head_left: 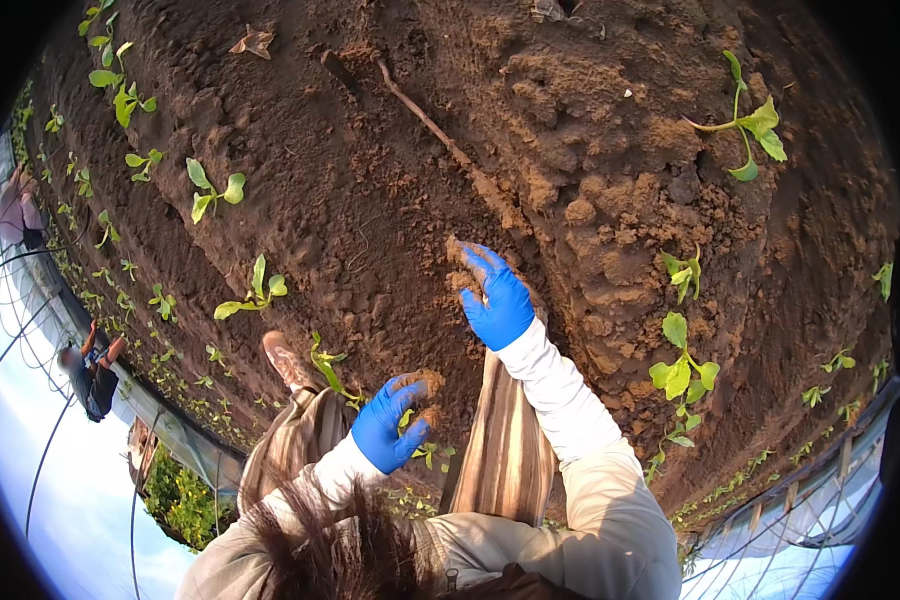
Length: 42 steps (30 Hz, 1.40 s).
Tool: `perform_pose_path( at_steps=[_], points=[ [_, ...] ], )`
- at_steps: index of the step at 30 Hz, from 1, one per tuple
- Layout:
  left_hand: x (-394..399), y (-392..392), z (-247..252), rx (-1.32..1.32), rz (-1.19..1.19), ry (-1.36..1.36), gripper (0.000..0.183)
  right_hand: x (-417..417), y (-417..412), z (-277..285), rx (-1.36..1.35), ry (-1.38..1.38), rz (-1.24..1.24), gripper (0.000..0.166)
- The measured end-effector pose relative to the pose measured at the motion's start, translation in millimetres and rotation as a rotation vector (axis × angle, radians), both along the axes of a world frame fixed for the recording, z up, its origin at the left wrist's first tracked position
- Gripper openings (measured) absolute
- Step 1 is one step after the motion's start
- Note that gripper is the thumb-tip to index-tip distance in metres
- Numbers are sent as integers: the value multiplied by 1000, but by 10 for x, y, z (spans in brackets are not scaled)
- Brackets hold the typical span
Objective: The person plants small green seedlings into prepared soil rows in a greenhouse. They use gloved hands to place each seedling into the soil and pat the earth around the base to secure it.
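Observation:
My left hand [390, 426], in a blue glove, hangs between my knees with its fingers apart. Loose soil clings to its fingertips, and a few seedling leaves [427, 451] show just below it. Further forward, my right hand [501, 304], gloved the same way, reaches over the dark soil [412, 300] of the furrow. Its fingers and thumb are spread, and the fingertips are caked with brown earth. Neither hand shows an object in its grasp. Ahead of the right hand lies a thin wooden stick [427, 120], its near end coated with soil.
Leafy seedlings grow in the ridge at left [255, 289] and the ridge at right [682, 367]. One seedling [328, 364] stands beside my left shoe [285, 358]. A dry leaf [253, 43] lies ahead. Two other people, one crouching [97, 375], are at the far left edge.

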<state>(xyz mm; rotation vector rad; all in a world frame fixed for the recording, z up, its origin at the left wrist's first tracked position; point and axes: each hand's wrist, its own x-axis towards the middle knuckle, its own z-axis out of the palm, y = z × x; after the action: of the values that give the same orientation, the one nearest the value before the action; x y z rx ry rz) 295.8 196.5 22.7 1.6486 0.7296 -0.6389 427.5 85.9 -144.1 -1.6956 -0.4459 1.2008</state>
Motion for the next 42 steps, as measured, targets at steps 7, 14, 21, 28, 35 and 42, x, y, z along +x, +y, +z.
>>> perform_pose_path(
  at_steps=[7, 14, 21, 28, 35, 42],
  points=[
    [-381, 490, -201, -14, 39, -2, 45, 353, 176, 345, -24, -206, 18, 54],
    [-50, 1022, -471, 152, 36, -293, 47, 1126, 357, 987, -285, -947, -614, 48],
    [1865, 829, -807, 320, 3, -838, 56, 1398, -98, 1501, -88, -628, -902, 40],
    [2872, 263, -1023, 432, -107, -911, 46, 2373, -710, 1260, -364, -645, -276, 42],
    [3241, 296, -998, -287, 152, -495, 34, 2572, -598, 921, -157, -309, -192, 44],
    [3324, 433, -960, -248, 343, -390, 27, 2440, -509, 892, 14, -528, -115, 47]
  ],
)
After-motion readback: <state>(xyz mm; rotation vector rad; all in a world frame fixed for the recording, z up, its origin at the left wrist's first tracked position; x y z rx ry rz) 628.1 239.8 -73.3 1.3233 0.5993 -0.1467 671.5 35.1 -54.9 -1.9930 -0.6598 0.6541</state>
